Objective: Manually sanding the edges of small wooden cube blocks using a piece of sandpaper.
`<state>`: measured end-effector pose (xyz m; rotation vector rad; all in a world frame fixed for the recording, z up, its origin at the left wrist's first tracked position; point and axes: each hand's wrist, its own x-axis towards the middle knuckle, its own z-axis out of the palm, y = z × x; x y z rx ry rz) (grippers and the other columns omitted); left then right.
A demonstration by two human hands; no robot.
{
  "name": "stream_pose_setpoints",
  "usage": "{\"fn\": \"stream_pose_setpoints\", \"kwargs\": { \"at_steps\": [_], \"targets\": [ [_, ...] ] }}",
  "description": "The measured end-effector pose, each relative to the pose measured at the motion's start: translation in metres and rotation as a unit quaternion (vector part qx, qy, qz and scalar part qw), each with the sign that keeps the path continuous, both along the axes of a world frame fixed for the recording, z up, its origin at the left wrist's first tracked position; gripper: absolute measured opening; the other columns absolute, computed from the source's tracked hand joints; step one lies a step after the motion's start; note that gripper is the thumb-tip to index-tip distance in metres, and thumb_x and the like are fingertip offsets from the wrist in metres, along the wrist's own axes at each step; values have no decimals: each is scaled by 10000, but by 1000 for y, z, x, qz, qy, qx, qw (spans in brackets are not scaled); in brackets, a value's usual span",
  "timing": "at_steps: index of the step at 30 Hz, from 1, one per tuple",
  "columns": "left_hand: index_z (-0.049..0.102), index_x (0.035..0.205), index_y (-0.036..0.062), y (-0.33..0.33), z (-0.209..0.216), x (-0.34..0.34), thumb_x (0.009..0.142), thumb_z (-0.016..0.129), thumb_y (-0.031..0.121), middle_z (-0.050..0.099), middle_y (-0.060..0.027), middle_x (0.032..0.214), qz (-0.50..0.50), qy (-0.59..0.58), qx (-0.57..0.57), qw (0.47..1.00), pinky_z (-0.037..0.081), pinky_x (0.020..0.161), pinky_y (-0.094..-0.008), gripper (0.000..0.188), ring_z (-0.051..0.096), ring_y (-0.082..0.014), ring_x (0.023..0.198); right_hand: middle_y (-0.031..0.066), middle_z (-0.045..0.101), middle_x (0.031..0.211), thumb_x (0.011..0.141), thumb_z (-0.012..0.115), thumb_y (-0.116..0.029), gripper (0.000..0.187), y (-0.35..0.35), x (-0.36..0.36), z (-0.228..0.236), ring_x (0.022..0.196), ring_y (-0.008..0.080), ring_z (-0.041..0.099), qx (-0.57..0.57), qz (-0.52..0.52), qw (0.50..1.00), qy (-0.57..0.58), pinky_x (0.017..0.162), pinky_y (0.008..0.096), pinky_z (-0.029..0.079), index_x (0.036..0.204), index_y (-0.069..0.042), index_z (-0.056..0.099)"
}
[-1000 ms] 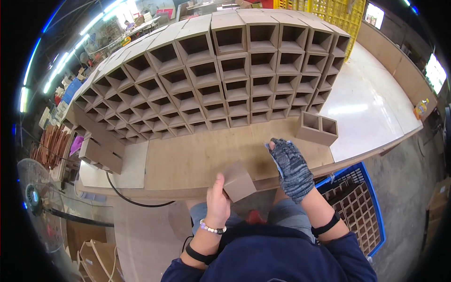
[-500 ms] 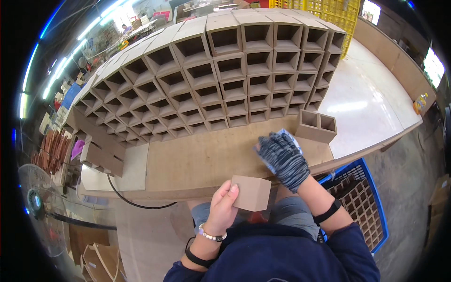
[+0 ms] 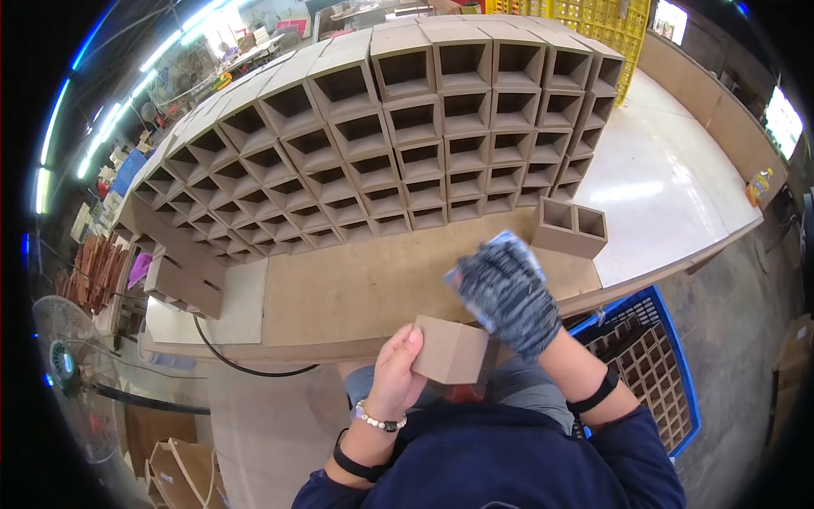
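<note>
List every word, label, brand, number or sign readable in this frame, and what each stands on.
No text is readable.
Yellow bottle, far right: label too small and blurred.
Fan, lower left: any hub marking is too small.
Box in the left hand: no lettering on its visible sides.

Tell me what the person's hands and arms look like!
The left hand is bare, with a mostly white beaded bracelet. The right hand wears a knitted glove, streaked grey and black. Black bands circle both forearms; the sleeves are navy.
</note>
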<state>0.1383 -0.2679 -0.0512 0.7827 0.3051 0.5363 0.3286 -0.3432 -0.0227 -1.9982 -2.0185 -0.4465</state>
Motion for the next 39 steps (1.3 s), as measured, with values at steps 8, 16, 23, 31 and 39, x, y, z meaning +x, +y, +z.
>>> {"fn": "stream_pose_setpoints", "kwargs": {
  "at_steps": [8, 16, 23, 31, 39],
  "targets": [
    [490, 1192, -28, 4, -3, -2, 889, 600, 144, 588, -94, 1141, 14, -19, 110, 994, 433, 923, -309, 365, 554, -152, 1056, 195, 519, 1238, 792, 533, -46, 464, -19, -10, 11, 1166, 331, 491, 152, 62, 948, 274, 1047, 457, 319, 1253, -24, 487],
    [490, 1219, -37, 5, -2, -5, 860, 623, 84, 587, -103, 1167, 15, -43, 94, 995, 420, 945, -308, 401, 549, -161, 1082, 180, 542, 1214, 829, 486, -88, 408, -9, -16, -15, 1165, 286, 503, 23, -4, 971, 237, 1031, 439, 344, 1234, -41, 502],
    [492, 1217, -25, 7, -2, -6, 866, 624, 126, 577, -109, 1192, 26, -70, 67, 995, 402, 968, -336, 404, 536, -189, 1117, 166, 552, 1198, 829, 485, -78, 395, -19, -18, 16, 1143, 290, 509, 128, -2, 971, 204, 1018, 420, 352, 1222, -64, 521],
    [501, 1206, -2, 2, -6, -5, 860, 636, 154, 574, -99, 1203, 25, -77, 42, 996, 397, 979, -350, 403, 537, -200, 1121, 156, 573, 1129, 835, 493, -112, 324, -10, -23, 5, 1032, 303, 557, 125, 52, 978, 158, 957, 422, 395, 1145, -36, 550],
    [496, 1207, -6, 6, -11, -5, 858, 638, 157, 571, -105, 1207, 34, -90, 37, 995, 395, 981, -354, 411, 535, -207, 1127, 151, 560, 1129, 850, 491, -95, 300, -23, -37, 27, 1057, 294, 539, 137, 102, 968, 183, 993, 446, 375, 1142, -77, 558]
  ]
}}
